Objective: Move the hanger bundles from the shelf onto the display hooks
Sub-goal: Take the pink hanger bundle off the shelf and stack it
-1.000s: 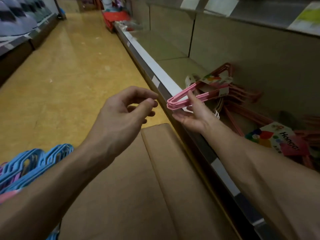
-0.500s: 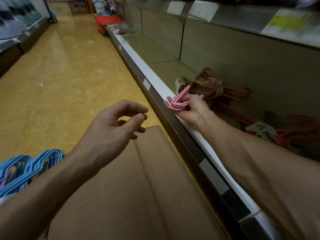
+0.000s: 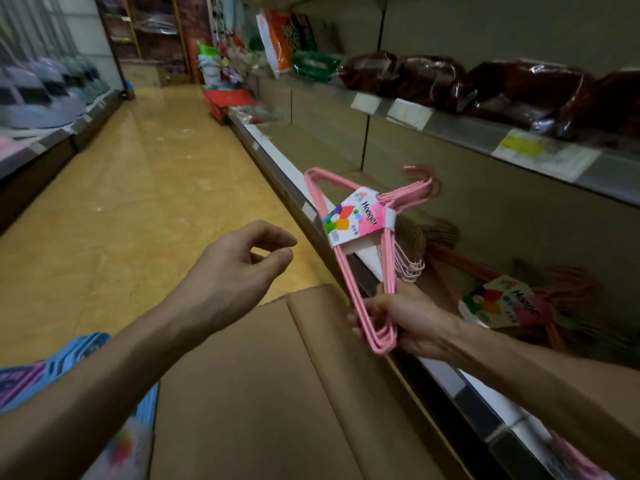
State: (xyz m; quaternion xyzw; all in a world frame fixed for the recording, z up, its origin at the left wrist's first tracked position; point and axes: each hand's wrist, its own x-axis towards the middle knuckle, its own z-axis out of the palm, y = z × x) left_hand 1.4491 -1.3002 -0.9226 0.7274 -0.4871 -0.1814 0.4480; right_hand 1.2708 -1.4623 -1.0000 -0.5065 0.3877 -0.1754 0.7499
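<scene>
R hand (image 3: 401, 320) grips pink bundle (image 3: 363, 237) by its end, above shelf (image 3: 446, 372); L hand (image 3: 239, 268) at 9 o'clock, loosely curled, empty.

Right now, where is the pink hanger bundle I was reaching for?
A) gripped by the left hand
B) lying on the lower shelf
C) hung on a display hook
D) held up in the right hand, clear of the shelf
D: the right hand grips the lower end of the pink hanger bundle, raised off the shelf; the left hand holds nothing.
</scene>
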